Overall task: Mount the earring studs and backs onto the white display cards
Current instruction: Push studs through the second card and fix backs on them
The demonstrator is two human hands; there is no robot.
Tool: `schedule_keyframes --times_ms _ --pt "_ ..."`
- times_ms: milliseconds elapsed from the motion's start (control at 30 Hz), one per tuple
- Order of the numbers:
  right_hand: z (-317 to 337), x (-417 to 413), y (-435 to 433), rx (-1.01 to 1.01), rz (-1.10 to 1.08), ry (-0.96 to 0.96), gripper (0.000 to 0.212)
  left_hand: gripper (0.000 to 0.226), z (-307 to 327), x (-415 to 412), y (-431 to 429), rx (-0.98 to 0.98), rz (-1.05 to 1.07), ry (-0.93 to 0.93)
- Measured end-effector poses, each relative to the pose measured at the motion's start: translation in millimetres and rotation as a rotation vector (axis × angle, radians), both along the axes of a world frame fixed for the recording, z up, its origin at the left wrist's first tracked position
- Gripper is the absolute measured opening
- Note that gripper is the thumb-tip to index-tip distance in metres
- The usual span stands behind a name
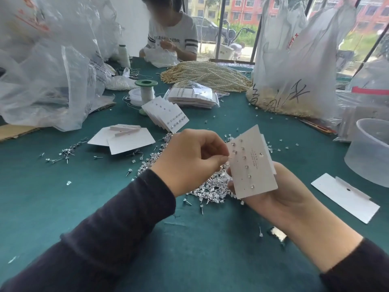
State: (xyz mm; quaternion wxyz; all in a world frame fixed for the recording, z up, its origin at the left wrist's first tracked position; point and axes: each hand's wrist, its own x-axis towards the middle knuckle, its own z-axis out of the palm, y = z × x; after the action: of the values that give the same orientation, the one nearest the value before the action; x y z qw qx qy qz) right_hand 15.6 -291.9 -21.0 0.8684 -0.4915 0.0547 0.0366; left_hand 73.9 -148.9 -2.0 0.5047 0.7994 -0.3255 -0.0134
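Observation:
My right hand (280, 192) holds a white display card (254, 167) upright from behind, with several studs set in it; more cards sit behind it. My left hand (189, 159) pinches a thin earring stud (228, 158) at the card's left edge, its pin pointing at the card. Below both hands lies a heap of loose crystal studs (212, 186) on the green table. Blank cards (128, 138) lie at the left, and a fanned stack of filled cards (166, 114) stands beyond them.
A clear plastic cup (372, 152) stands at the right, a blank card (345, 197) before it. Pearl strands (206, 76), a green spool (146, 89) and large plastic bags (52, 70) crowd the far table. Another person (172, 36) works opposite. Scattered studs (65, 153) lie left.

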Motion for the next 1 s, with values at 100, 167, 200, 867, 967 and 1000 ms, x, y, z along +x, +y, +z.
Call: schedule_keyframes --times_ms 100,167,200,867,967,1000 --pt "-1.4 0.7 -1.9 -0.027 -0.054 0.005 0.025 0.011 2.5 -2.4 1.3 -0.060 -0.036 0.071" --pt "-1.9 0.8 -2.2 -0.031 -0.055 0.000 0.029 0.010 3.6 -3.7 1.9 -0.100 -0.061 0.106" --pt "-1.8 0.7 -1.9 -0.031 -0.048 -0.012 0.030 0.010 3.8 -4.3 1.6 -0.109 -0.060 0.095" --pt "-5.5 3.7 -0.2 0.014 -0.074 0.034 0.034 0.009 -2.3 -6.3 -3.5 -0.048 0.113 -0.178" --pt "-5.6 4.2 0.1 0.014 -0.089 0.067 0.031 0.009 -3.2 -6.0 -3.5 0.002 0.110 -0.236" --pt "-5.9 4.3 0.7 -0.002 -0.096 0.083 0.030 0.010 -3.5 -6.4 -3.9 0.015 0.107 -0.256"
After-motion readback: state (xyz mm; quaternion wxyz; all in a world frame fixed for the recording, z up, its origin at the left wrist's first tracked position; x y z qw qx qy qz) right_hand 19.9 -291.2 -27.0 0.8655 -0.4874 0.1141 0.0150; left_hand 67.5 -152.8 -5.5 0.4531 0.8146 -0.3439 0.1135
